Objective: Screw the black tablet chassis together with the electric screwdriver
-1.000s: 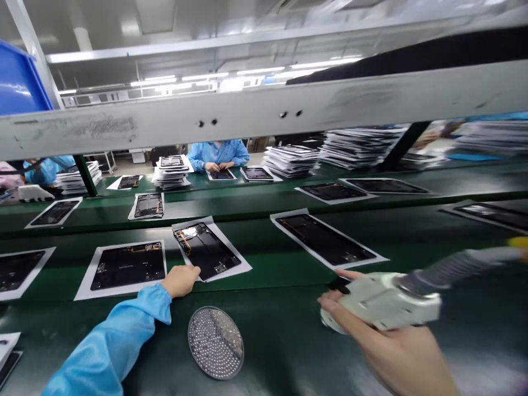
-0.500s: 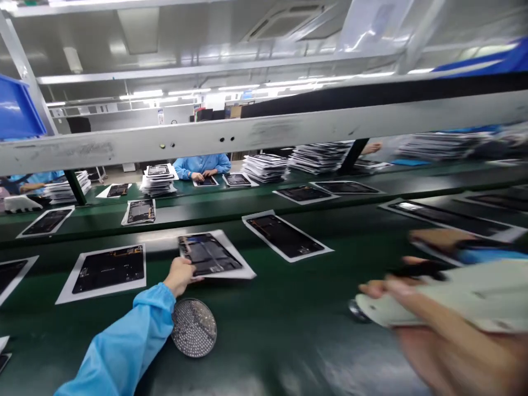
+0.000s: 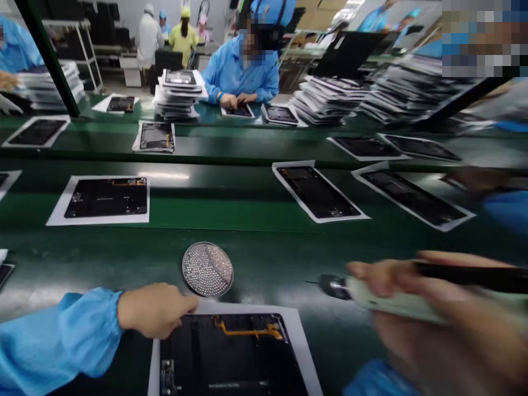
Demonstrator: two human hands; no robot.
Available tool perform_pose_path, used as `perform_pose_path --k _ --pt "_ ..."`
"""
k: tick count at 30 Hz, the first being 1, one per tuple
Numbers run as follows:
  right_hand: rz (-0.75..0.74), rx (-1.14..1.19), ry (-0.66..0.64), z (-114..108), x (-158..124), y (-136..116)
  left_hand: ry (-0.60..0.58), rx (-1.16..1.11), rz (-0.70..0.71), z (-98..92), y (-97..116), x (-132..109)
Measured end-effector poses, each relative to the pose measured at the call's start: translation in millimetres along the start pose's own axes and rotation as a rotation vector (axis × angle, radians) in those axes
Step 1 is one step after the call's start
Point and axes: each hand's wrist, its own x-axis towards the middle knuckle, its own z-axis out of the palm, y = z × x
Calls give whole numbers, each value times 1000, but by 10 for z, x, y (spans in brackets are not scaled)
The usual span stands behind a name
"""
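Note:
My left hand (image 3: 152, 309), in a blue sleeve, rests with curled fingers on the top left corner of a black tablet chassis (image 3: 231, 355) that lies on a white sheet (image 3: 303, 344) at the near edge of the green bench. My right hand (image 3: 416, 308), blurred by motion, grips a pale electric screwdriver (image 3: 363, 294) whose dark tip points left, just right of the chassis. A round perforated metal dish (image 3: 207, 269) sits just beyond the chassis, close to my left hand.
More chassis on white sheets lie on the green conveyor (image 3: 231, 212), one at the left (image 3: 105, 197) and others at the right (image 3: 317, 192). Stacks of chassis (image 3: 178, 93) stand across the line, where a person in blue (image 3: 243, 71) works. Another person's arm (image 3: 487, 187) shows at the right.
My left hand pulled one chassis on its sheet off the conveyor to the near edge in front of me. The view dropped below the grey shelf beam. The screwdriver swung over to the chassis.

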Motion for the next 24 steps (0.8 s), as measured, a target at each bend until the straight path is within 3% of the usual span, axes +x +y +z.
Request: perform_pose_path --k 2,4,6,8,14,24 --pt "54 60 -170 350 -83 105 171 271 28 162 67 7" --pt "126 97 -282 562 -157 230 428 420 70 320 196 45" --pt "184 103 -335 622 -207 325 665 474 129 438 349 98" --pt "211 88 -336 569 -223 357 768 470 183 499 496 157" --pt "193 53 -367 310 -157 212 767 366 207 459 732 296" --pt "211 9 -403 280 -132 120 811 297 218 391 790 307"
